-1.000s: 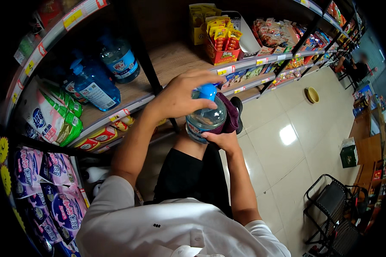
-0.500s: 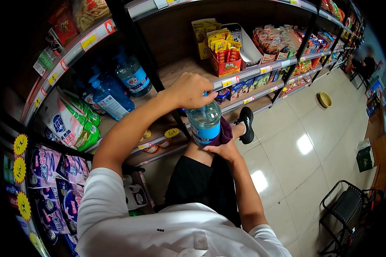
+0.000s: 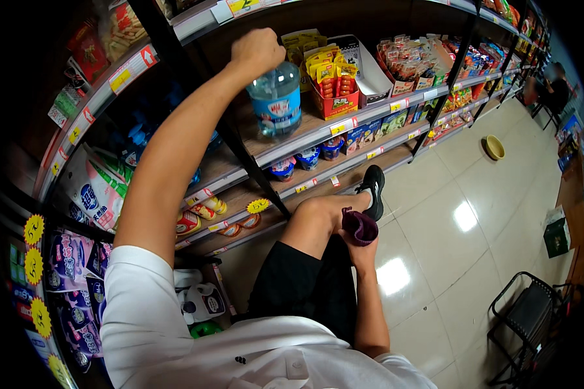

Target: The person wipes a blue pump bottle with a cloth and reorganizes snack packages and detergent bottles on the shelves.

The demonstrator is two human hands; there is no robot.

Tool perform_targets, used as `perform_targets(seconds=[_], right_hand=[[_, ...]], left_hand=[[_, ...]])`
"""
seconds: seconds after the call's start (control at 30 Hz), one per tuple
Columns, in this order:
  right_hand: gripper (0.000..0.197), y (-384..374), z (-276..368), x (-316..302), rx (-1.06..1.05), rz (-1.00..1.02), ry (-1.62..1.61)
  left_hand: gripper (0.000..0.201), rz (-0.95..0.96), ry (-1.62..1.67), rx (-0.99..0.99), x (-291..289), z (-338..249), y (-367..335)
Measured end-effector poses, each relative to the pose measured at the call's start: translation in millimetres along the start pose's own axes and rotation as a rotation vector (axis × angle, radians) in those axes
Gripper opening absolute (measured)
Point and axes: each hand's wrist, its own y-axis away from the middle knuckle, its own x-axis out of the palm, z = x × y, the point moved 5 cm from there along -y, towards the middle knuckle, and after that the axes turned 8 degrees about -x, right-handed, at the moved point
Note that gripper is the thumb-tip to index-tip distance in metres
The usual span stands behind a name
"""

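My left hand (image 3: 257, 52) is closed around the top of a clear pump bottle (image 3: 276, 107) with a blue label and bluish liquid. The bottle is upright over the left end of the wooden shelf (image 3: 305, 135), left of a red box of sausage snacks (image 3: 335, 97). Whether its base touches the board I cannot tell. Over the floor beside my bent knee, my right hand (image 3: 359, 254) is closed on a bunched dark purple cloth (image 3: 359, 227), its fingers partly hidden by it.
More blue bottles (image 3: 139, 136) stand in the left bay, partly behind my left arm. A black shelf post (image 3: 240, 146) separates the bays. Cup-shaped tubs (image 3: 308, 157) sit one shelf lower. On the tiled floor are a yellow bowl (image 3: 493, 148) and a black chair (image 3: 529, 318); a person sits far off.
The bottle, in my left hand, has moved from above my knee up and left to the shelf. My right hand has come away from it with the cloth and dropped slightly.
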Motion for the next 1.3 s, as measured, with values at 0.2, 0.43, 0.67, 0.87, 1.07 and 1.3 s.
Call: perform_targets(seconds=[0.2, 0.43, 0.67, 0.87, 1.07, 1.3], right_hand=[[0.050, 14.0, -19.8, -4.6, 0.050, -0.010, -0.043], [0.032, 10.6, -29.0, -60.3, 0.335, -0.084, 0.089], [0.035, -10.7, 5.8, -65.9, 0.207, -0.009, 0.165], [0.053, -10.9, 20.7, -31.5, 0.228, -0.018, -0.166], [0.099, -18.4, 58.1, -2.5, 0.249, 0.140, -1.198], [0.117, -33.0, 74.9, 39.6, 0.117, 0.368, -1.418]], left_hand=[[0.049, -0.028, -0.037, -0.129, 69.8, 60.7, -88.3], [0.043, -0.139, -0.097, 0.000, 140.3, 102.4, -141.6], [0.058, -0.238, 0.334, 0.114, 171.6, 133.4, -149.9], [0.048, -0.346, -0.197, -0.163, 187.6, 101.0, -140.4], [0.054, -0.284, 0.111, 0.012, 136.0, 16.6, -53.4], [0.021, -0.393, 0.852, 0.350, 54.6, 8.7, 217.1]])
